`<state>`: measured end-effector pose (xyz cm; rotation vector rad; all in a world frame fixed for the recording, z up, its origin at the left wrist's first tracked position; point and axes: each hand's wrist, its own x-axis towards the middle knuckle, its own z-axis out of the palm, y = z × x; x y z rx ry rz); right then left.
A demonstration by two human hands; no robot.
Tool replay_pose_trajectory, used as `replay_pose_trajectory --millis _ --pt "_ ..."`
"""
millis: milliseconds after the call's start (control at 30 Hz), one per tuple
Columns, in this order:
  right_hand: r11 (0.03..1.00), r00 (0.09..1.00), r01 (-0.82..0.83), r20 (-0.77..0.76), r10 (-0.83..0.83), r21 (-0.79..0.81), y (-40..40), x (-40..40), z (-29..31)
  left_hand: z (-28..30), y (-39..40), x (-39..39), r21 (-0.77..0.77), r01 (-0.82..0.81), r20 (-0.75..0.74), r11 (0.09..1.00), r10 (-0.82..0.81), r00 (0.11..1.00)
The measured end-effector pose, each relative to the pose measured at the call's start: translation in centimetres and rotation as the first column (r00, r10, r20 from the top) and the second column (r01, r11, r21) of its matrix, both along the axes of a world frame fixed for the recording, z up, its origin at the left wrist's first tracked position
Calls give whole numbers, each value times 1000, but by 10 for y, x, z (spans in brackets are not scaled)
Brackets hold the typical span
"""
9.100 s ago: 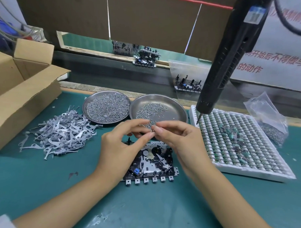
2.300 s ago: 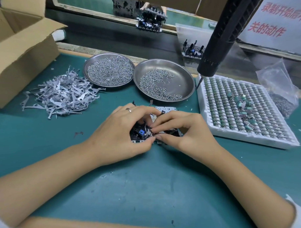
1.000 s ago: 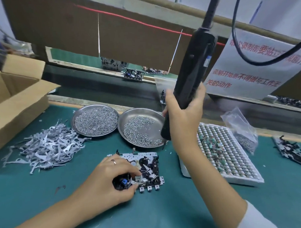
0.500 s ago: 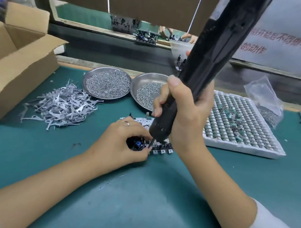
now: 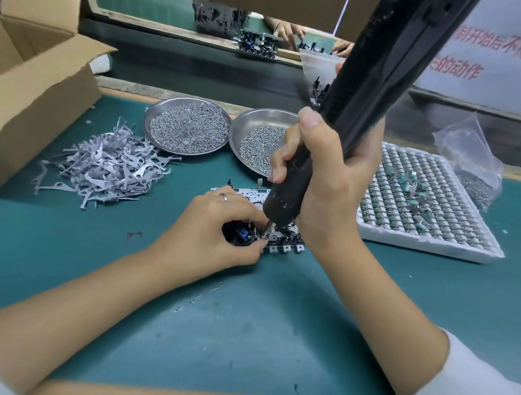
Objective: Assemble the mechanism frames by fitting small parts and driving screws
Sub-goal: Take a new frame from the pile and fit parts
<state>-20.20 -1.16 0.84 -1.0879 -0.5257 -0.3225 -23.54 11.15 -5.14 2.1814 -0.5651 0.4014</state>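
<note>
A metal mechanism frame (image 5: 284,240) with black and blue parts lies on the green mat, mostly hidden under my hands. My left hand (image 5: 213,228) holds its left end, fingers curled around the part with the blue piece. My right hand (image 5: 320,183) grips a black electric screwdriver (image 5: 367,84), which slants down from the upper right. Its bit touches the frame just right of my left fingertips. Two steel dishes of screws (image 5: 189,129) (image 5: 260,144) stand behind the frame.
A pile of grey metal levers (image 5: 104,170) lies at the left, beside an open cardboard box (image 5: 34,84). A white tray of small green parts (image 5: 416,200) sits at the right, with a plastic bag (image 5: 470,154) behind it. Another person's hands (image 5: 286,31) work across the conveyor.
My right hand took hold of the hanging screwdriver and brought it down to the frame. In the last half second the tip stays at the same spot beside my left fingers.
</note>
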Motion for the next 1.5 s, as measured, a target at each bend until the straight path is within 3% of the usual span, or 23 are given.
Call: replay_pose_trajectory --millis 1201,1301,1502 --pt "1000 998 28 64 -29 10 -13 5 5 0 -1 -2 -20 -19 -62 1000 18 998" --pt "996 997 81 20 -80 -39 -12 9 1 1 -1 -3 -26 -25 -71 999 23 997" --pt "998 999 18 -27 -19 -56 -12 9 -2 2 -2 -4 -7 -23 -65 1000 23 998"
